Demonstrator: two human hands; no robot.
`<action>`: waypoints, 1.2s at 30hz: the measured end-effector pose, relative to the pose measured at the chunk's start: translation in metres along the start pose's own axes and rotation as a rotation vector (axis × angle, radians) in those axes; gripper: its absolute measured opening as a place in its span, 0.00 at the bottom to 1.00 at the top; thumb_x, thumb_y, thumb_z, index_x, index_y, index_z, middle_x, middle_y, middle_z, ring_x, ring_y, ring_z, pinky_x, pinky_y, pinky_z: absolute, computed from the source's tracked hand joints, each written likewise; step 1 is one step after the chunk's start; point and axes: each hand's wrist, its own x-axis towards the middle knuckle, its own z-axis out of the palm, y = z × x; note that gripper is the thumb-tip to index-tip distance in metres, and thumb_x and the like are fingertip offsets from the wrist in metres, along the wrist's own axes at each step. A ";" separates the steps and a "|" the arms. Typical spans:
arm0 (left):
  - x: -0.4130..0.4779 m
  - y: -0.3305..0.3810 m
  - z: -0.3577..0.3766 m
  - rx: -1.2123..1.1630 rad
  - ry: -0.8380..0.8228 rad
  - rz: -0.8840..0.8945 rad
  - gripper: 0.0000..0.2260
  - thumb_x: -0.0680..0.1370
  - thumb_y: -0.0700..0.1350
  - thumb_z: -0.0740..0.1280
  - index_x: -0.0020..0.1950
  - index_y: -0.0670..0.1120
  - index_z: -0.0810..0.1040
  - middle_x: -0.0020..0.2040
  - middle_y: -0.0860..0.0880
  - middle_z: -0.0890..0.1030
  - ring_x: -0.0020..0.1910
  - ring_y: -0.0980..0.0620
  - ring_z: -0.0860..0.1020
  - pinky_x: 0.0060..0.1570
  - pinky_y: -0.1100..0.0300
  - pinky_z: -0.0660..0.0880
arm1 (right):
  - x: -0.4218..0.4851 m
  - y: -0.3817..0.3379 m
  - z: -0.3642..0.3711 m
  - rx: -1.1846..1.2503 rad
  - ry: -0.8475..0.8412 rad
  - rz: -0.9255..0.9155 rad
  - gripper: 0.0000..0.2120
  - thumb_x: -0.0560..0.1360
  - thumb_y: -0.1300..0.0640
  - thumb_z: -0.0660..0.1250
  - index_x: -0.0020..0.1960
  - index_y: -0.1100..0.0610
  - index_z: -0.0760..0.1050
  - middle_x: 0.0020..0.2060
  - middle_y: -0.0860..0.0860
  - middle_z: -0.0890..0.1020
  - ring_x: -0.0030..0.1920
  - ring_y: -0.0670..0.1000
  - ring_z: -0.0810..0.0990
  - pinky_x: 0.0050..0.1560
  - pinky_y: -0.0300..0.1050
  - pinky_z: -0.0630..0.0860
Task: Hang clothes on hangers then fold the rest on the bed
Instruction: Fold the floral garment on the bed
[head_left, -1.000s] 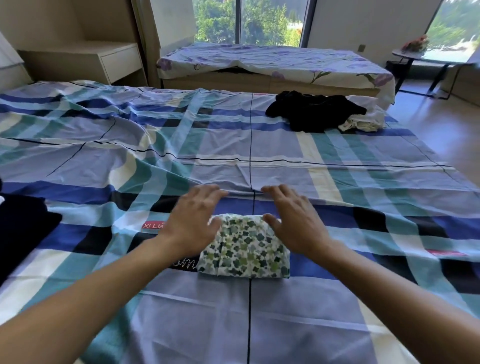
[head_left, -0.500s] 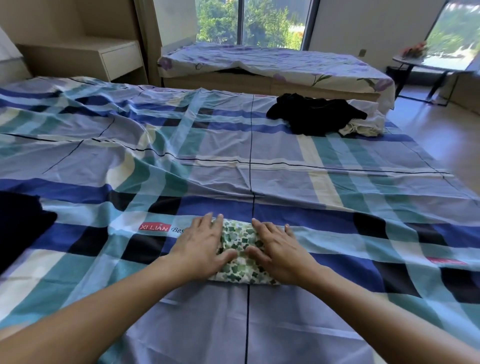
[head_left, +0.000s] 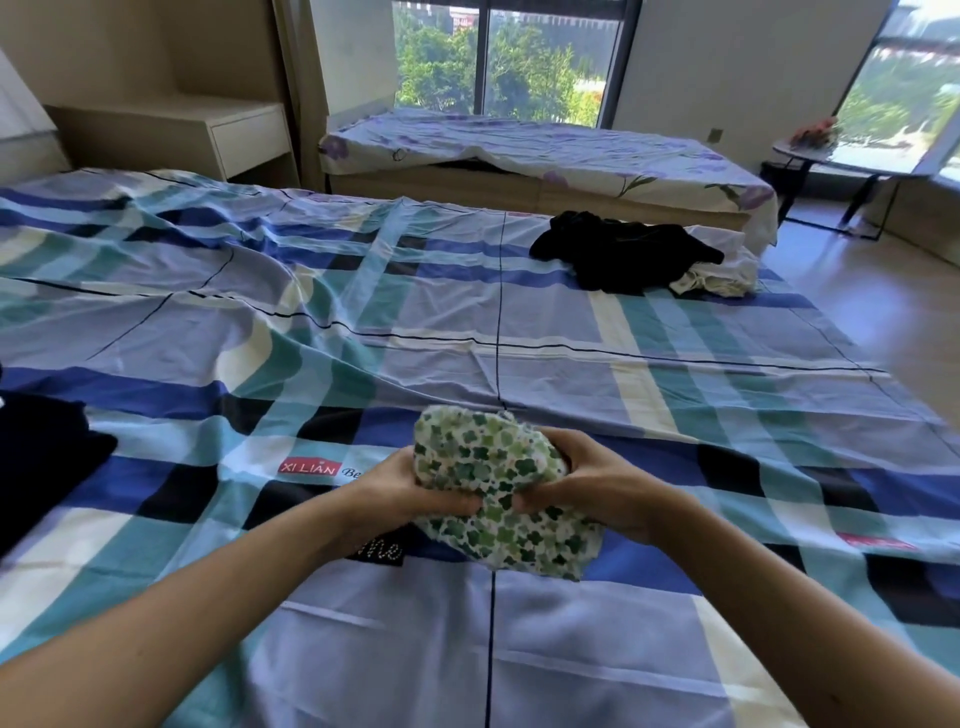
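The folded floral cloth (head_left: 501, 488) is gripped by the left hand (head_left: 400, 486) and right hand (head_left: 592, 483), fingers curled around it. "XI LIAN" (head_left: 306, 466) is printed on the bed (head_left: 519, 322) sheet at near left.

Plaid-sheeted bed (head_left: 675, 415), black clothes pile (head_left: 623, 254) far right, white garment (head_left: 717, 278) touching it, dark garment (head_left: 41, 457) at left
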 end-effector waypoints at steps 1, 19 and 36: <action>-0.003 0.004 0.001 -0.058 -0.035 0.007 0.25 0.71 0.37 0.77 0.66 0.41 0.76 0.59 0.46 0.84 0.60 0.46 0.81 0.59 0.57 0.78 | -0.002 -0.003 -0.001 0.053 0.004 -0.029 0.26 0.68 0.70 0.76 0.64 0.58 0.78 0.57 0.60 0.84 0.56 0.59 0.84 0.55 0.52 0.81; -0.053 0.033 -0.017 -0.406 0.488 0.110 0.49 0.68 0.39 0.77 0.81 0.54 0.52 0.76 0.44 0.69 0.69 0.44 0.74 0.65 0.44 0.75 | 0.033 -0.042 0.078 0.498 0.202 0.016 0.18 0.78 0.64 0.64 0.67 0.53 0.73 0.51 0.60 0.85 0.40 0.56 0.86 0.36 0.48 0.84; -0.265 0.063 -0.281 -0.065 1.223 0.432 0.37 0.71 0.37 0.77 0.76 0.52 0.68 0.65 0.54 0.76 0.52 0.62 0.79 0.51 0.65 0.80 | 0.206 -0.278 0.322 0.123 -0.220 -0.392 0.30 0.71 0.69 0.74 0.66 0.46 0.74 0.56 0.59 0.81 0.45 0.57 0.84 0.44 0.52 0.83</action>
